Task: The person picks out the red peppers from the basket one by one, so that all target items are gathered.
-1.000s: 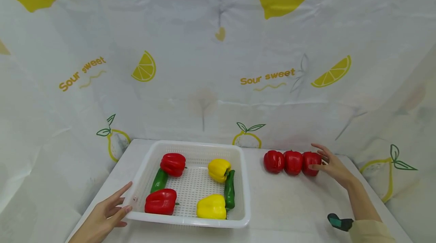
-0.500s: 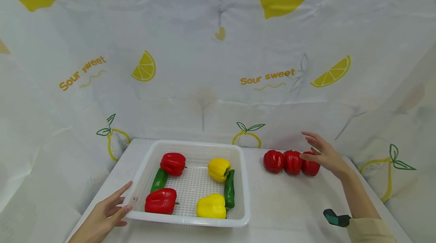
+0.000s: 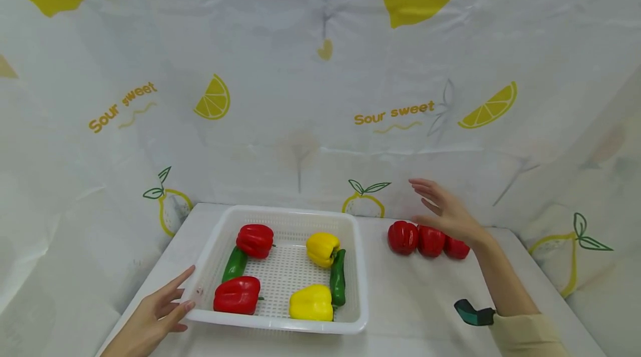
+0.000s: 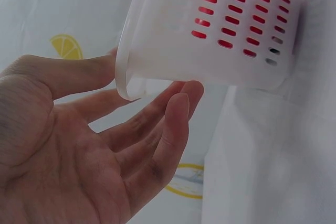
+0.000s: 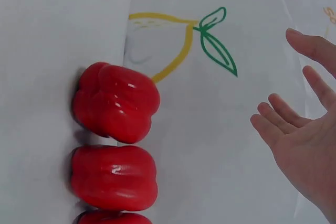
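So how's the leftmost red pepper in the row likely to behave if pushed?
Leftmost red pepper: probably slippery, given glossy skin. May roll unevenly, judging by its rounded, lobed sides. Could bump the middle pepper, set close beside it.

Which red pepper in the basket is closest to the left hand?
The front red pepper in the basket; the other red pepper lies farther back, away from the left hand.

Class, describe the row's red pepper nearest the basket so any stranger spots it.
Find the white basket. Right of it in the head view, three red peppers sit in a row. Yours is the leftmost pepper, nearest the basket; the right hand partly hides its neighbours.
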A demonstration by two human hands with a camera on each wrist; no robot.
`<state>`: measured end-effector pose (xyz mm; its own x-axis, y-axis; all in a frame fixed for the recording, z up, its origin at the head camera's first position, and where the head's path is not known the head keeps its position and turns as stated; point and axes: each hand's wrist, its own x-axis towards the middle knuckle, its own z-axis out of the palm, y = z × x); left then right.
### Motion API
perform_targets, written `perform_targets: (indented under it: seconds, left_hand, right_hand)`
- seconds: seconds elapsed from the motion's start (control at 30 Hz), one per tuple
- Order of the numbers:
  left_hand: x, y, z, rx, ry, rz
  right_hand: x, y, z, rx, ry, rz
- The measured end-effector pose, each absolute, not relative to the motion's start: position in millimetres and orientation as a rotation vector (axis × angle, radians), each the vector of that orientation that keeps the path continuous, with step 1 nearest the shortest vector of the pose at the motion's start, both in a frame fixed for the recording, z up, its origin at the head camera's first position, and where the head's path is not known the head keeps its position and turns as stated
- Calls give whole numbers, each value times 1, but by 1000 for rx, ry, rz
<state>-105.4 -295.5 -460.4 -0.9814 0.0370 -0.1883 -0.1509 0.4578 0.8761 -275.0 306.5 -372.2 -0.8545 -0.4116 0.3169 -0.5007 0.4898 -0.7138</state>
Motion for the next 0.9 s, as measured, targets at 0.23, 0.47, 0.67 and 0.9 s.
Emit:
perform_targets:
  seconds: [0.23, 0.47, 0.67, 0.9]
  left_hand:
    - [-105, -296, -461, -83, 2529, 1535]
    - [-106, -295, -461, -112, 2530, 1528]
    - [-107, -294, -460, -157, 2537, 1505]
    - [-109, -292, -459, -176, 2542, 1483]
  right_hand:
    - [-278, 278, -368, 834, -2672, 1307]
    - [-278, 252, -364, 936, -2661, 1322]
    - [-277, 227, -359, 986, -2677, 1336]
    - [-280, 199, -353, 1092, -2682, 1351]
